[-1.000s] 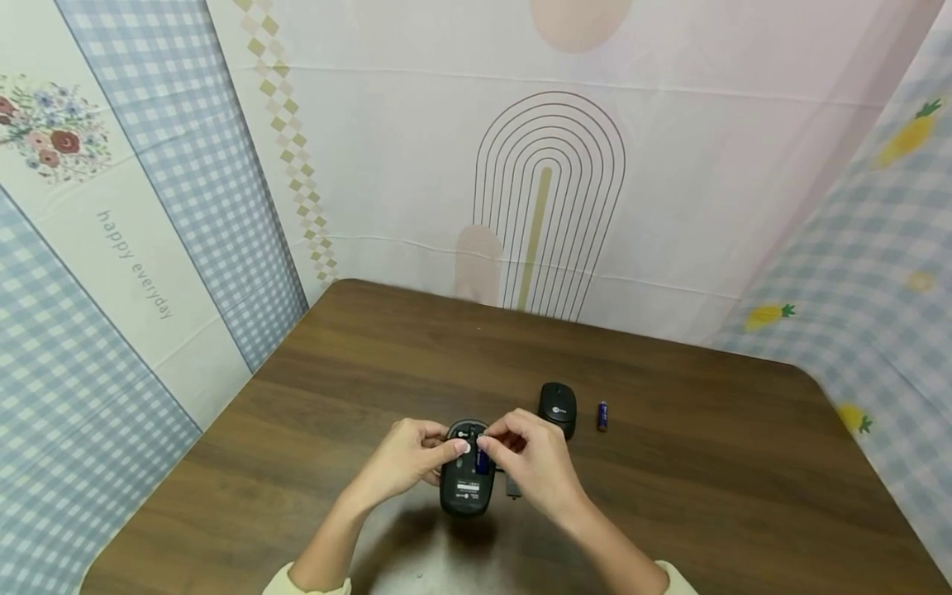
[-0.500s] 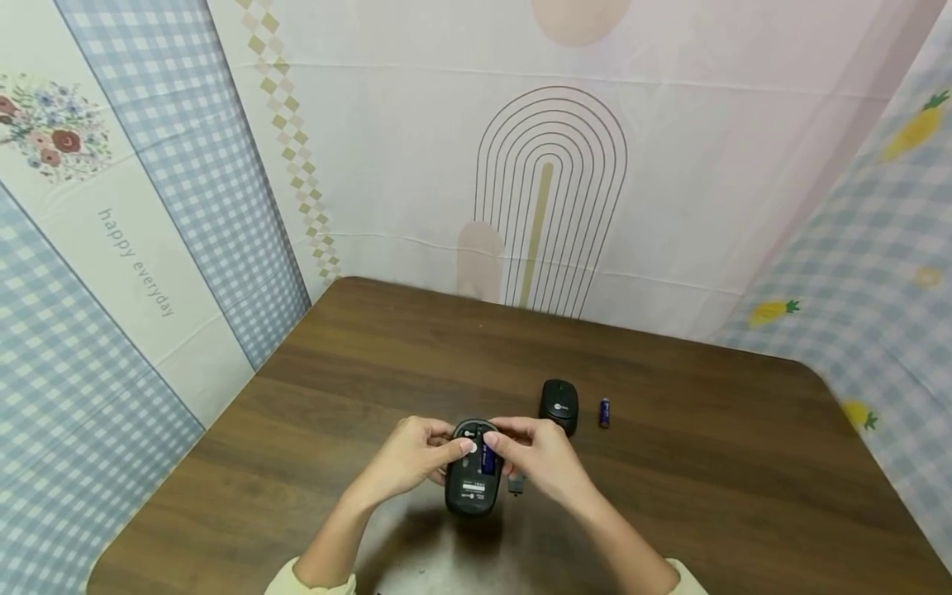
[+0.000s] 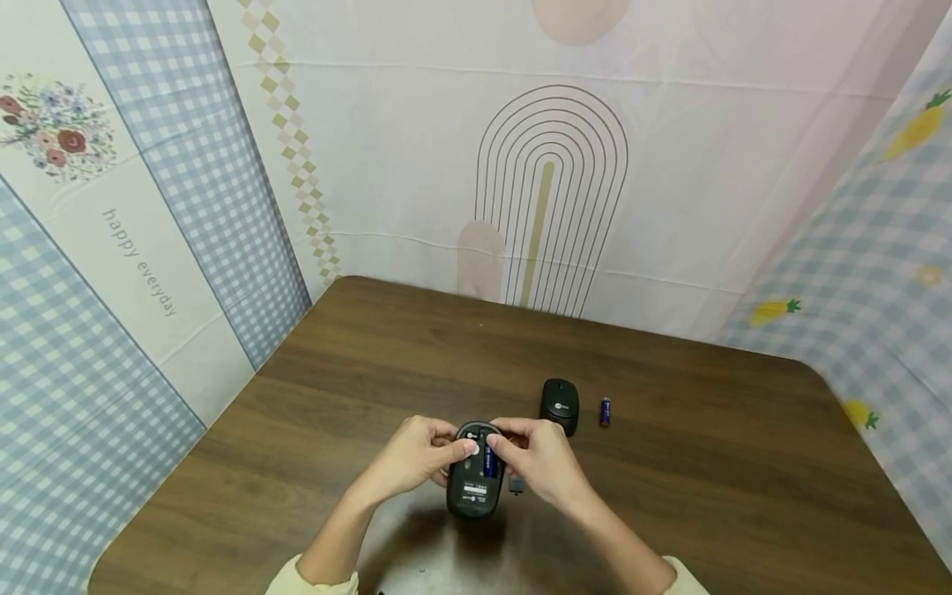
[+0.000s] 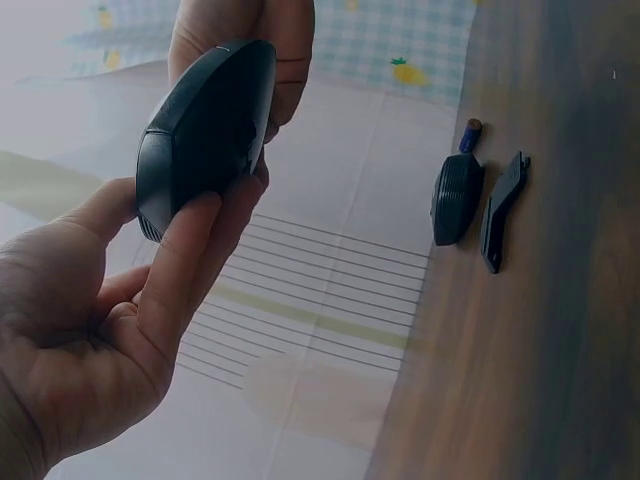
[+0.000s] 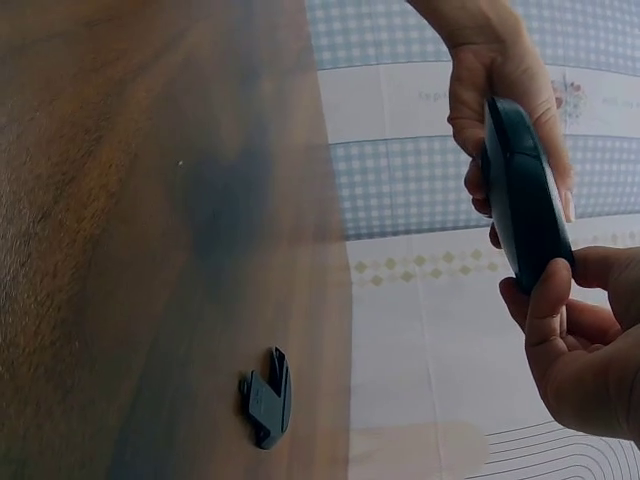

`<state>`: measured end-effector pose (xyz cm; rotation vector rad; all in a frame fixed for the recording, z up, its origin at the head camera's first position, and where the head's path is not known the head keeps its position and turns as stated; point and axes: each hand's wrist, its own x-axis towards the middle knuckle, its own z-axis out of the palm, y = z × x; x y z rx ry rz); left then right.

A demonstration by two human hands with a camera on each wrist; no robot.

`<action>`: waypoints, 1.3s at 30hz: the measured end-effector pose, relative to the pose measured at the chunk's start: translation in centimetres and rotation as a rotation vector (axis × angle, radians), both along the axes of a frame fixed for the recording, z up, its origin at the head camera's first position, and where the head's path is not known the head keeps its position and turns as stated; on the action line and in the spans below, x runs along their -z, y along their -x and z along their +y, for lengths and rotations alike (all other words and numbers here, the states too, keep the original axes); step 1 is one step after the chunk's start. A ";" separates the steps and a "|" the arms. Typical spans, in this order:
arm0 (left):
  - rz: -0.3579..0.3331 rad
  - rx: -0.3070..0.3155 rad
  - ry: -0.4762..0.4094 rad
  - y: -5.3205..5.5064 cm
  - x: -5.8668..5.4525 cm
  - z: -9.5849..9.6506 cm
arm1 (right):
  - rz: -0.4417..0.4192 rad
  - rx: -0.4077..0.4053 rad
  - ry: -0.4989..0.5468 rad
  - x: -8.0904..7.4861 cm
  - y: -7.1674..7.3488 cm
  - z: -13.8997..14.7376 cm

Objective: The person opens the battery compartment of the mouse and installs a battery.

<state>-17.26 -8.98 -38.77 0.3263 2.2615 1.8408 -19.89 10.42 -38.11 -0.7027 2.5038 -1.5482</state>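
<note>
1. My left grip is closed to the width of the black mouse, pinching its left side, thumb on the underside and fingers behind.
2. My right grip is closed on the same mouse from the right, its fingers round the edge and its thumb at the upper end of the blue battery.
3. The mouse is between my two grips, raised off the desk, its underside turned up towards me; the wrist views show it clear of the wood.
4. That battery lies lengthwise in the uncovered slot on the right of the underside; I cannot tell whether it is fully seated.
5. A dark cover piece lies on the desk just beyond my right fingers, partly hidden by them from above.
6. Farther off to the right, a second black mouse rests on the desk, logo side up.
7. Just right of it lies a loose blue battery, its brownish end nearer me.
8. Behind the desk hangs a pale cloth printed with arches.
</note>
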 end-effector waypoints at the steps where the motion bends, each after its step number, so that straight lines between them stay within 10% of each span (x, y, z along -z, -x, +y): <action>1: 0.001 0.004 0.001 0.1 0.0 0.0 | 0.010 0.004 -0.005 0.0 0.0 0.0; 12: -0.032 0.088 0.024 1.1 0.6 -0.9 | -0.052 -0.004 -0.029 0.5 0.5 0.0; 26: -0.112 0.050 0.232 2.5 3.7 -2.6 | -0.108 0.170 -0.045 0.2 0.2 2.5; 39: -0.129 0.023 0.356 3.6 5.2 -2.6 | -0.181 0.136 -0.030 2.8 -1.9 3.4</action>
